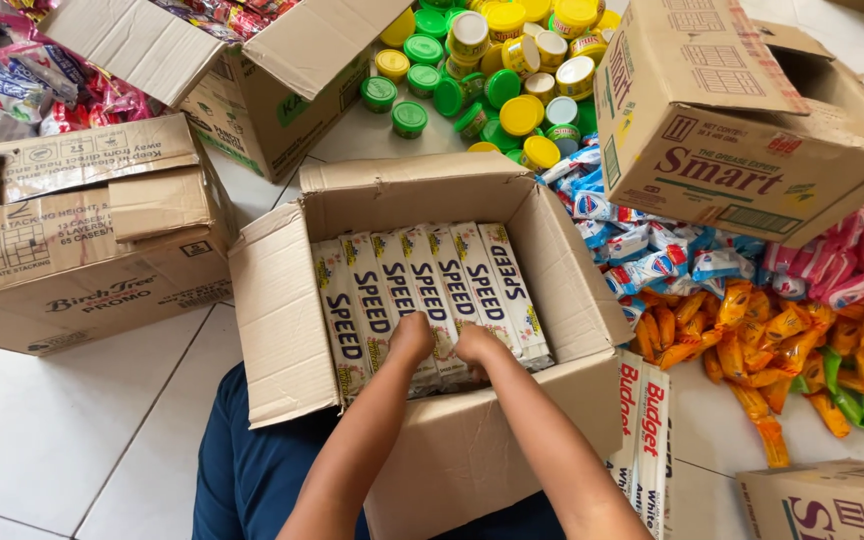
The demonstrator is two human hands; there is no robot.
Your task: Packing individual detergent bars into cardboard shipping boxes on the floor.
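An open cardboard box [282,310] stands between my knees on the tiled floor. Inside it, several long white packs with yellow ends [432,280] lie side by side in a row. My left hand [410,338] and my right hand [477,343] reach down into the near side of the box, fingers curled over the near ends of the middle packs. The fingertips are hidden behind the packs and the box wall.
A closed carton [72,240] sits at the left, an open carton [252,80] behind it, and a tilted open carton [742,120] at the right. Green and yellow tubs [492,70], blue-white sachets [642,245], orange sachets [752,350] and pink packets [852,270] cover the floor.
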